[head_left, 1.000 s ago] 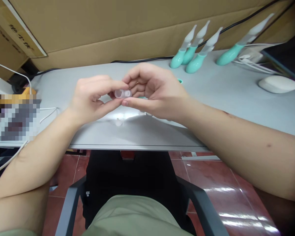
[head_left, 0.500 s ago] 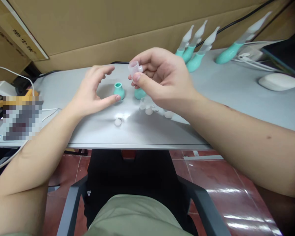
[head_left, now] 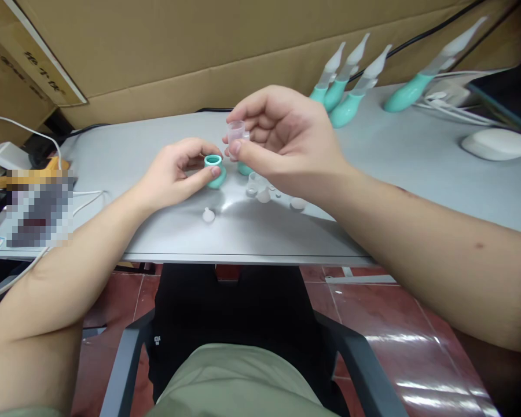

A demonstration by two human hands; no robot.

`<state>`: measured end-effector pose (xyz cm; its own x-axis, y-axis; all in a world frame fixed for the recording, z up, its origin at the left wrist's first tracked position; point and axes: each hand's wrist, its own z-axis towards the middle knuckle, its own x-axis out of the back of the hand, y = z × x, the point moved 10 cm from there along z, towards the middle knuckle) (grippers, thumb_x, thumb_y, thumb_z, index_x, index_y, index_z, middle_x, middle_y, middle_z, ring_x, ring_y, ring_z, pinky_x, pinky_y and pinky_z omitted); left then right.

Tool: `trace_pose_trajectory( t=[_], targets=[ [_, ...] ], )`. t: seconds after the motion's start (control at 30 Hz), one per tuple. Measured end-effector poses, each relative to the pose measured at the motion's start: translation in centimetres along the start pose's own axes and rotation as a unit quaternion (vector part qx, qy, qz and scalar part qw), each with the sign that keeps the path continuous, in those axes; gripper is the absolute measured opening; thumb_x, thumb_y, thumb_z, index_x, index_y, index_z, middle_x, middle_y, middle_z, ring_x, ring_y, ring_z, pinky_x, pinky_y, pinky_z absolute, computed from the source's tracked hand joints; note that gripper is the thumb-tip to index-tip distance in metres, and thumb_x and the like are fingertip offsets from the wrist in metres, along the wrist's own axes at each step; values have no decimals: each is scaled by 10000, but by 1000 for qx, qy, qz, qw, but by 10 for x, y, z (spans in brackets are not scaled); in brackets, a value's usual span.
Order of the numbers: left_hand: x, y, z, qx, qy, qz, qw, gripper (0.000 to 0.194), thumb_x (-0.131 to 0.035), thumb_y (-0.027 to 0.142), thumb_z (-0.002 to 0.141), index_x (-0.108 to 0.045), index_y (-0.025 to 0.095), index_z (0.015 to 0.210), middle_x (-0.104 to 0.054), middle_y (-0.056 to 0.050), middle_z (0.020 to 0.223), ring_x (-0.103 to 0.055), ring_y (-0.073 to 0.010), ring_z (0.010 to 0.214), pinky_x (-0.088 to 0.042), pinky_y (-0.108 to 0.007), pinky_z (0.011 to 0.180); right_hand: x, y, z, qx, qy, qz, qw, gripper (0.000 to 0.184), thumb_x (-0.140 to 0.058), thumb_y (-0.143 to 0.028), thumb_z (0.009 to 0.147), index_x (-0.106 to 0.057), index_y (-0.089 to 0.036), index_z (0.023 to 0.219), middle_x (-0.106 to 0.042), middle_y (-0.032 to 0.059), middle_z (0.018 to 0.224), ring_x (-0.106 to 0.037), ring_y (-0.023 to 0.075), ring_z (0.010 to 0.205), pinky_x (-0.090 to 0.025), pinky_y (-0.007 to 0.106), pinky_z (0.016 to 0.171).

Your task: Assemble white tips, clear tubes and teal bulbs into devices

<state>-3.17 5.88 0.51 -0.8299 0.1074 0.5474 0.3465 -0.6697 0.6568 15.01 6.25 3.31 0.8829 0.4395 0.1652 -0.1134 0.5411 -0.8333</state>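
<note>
A cardboard panel (head_left: 156, 52) backs a pale grey tabletop (head_left: 417, 191), with red floor tiles (head_left: 351, 324) showing below its front edge. Toward the back right stand four aspirators that look finished: a cluster of three assembled aspirators (head_left: 347, 111), the leftmost partly covered by the right hand, and a fourth aspirator (head_left: 403, 95) well apart from them. Each combines a teal base, a clear middle section and a tapered white tip.

The unit in hand seems to be at an early stage. The left hand (head_left: 178, 171) has its grip around a teal bulb (head_left: 217, 180), thumb against the front of the neck and fingers behind; the bulb is upright, its mouth facing up and bare. The right hand (head_left: 290, 130) grasps a clear connector (head_left: 235, 136) between thumb and fingers, its wide end upward and its short side spout turned toward the palm. The connector is just beside the bulb and above it — apart, not yet joined.

A second teal bulb (head_left: 244, 169) shows partly from behind the right hand; whether anything is fitted to it cannot be told. Near it lie a clear cup-shaped piece (head_left: 252, 180), a white cap (head_left: 264, 196) and a white disc (head_left: 298, 203), while a tabbed white disc (head_left: 208, 215) lies nearer the front edge. These remain loose — and no separate tapered tip is visible among them.
</note>
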Motion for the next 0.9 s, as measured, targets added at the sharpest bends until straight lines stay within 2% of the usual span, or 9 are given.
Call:
trace_pose_trajectory(
  t=[0.1, 0.2, 0.3, 0.4, 0.47, 0.6, 0.7, 0.77, 0.9],
  targets=[
    [-6, 1, -2, 24, -16, -38, 999, 438, -928, 691, 1147, -909, 265, 1249, -898, -85, 1073, -737, -192, 769, -650, -383, 714, 6, -8, 1, 25, 46, 41, 998, 449, -1137, -419, 944, -740, -307, 1123, -749, 41, 1158, -712, 220, 956, -691, 393, 879],
    [-11, 2, -3, 44, -36, -42, 998, 549, -915, 815, 1132, -865, 275, 1222, -885, -88, 1109, -778, -211, 834, -699, -409, 765, 4, -2, 2, -10, 46, 48, 998, 519, -1191, -453, 864, -744, -319, 1091, -819, 50, 1138, -777, 257, 1033, -737, 397, 937],
    [-13, 6, -1, 44, -36, -48, 997, 638, -904, 911, 1101, -841, 284, 1204, -913, -84, 1165, -841, -237, 935, -746, -431, 855, 2, 3, 2, -23, 35, 44, 998, 547, -1201, -494, 857, -739, -319, 1093, -858, 60, 1145, -817, 287, 1085, -753, 426, 963],
    [-14, 10, -1, 38, -37, -56, 997, 631, -904, 907, 1112, -841, 284, 1185, -949, -86, 1266, -887, -265, 1086, -773, -477, 1031, -2, 8, 3, -26, 14, 49, 998, 591, -1214, -547, 863, -736, -314, 1120, -861, 58, 1154, -835, 279, 1118, -768, 424, 1024],
    [-14, 10, -1, 37, -41, -58, 997, 600, -906, 873, 1132, -864, 278, 1196, -956, -85, 1257, -889, -266, 1101, -771, -476, 1043, -3, 11, 3, -32, 8, 53, 998, 623, -1234, -573, 848, -732, -316, 1114, -858, 53, 1143, -835, 270, 1118, -776, 403, 1015],
    [-11, 8, -2, 37, -33, -63, 997, 503, -967, 763, 1126, -936, 270, 1216, -961, -84, 1208, -877, -255, 1075, -748, -424, 963, -3, 10, 1, -17, 6, 49, 999, 527, -1210, -487, 884, -771, -315, 1119, -851, 46, 1129, -827, 265, 1093, -790, 407, 998],
    [-12, 5, -2, 68, -41, -61, 995, 545, -1077, 774, 1010, -959, 265, 1164, -942, -81, 1142, -825, -243, 962, -671, -373, 736, -2, 9, 0, -2, 12, 26, 1000, 458, -1186, -412, 894, -800, -307, 1116, -855, 56, 1133, -816, 257, 1075, -789, 397, 1005],
    [-12, 4, -2, 85, -38, -60, 994, 612, -1106, 827, 950, -959, 263, 1139, -901, -69, 1053, -739, -209, 828, -566, -350, 608, 0, 10, 0, -6, 17, 21, 1000, 467, -1195, -409, 885, -793, -305, 1100, -858, 60, 1132, -805, 250, 1063, -785, 381, 983],
    [-11, 7, 1, 77, -25, -56, 995, 637, -1075, 880, 960, -949, 272, 1103, -765, -31, 882, -544, -160, 690, -461, -368, 581, 2, 15, 2, -28, 17, 30, 999, 511, -1219, -391, 875, -750, -302, 1058, -857, 47, 1136, -789, 227, 1034, -774, 346, 935]
  ],
)
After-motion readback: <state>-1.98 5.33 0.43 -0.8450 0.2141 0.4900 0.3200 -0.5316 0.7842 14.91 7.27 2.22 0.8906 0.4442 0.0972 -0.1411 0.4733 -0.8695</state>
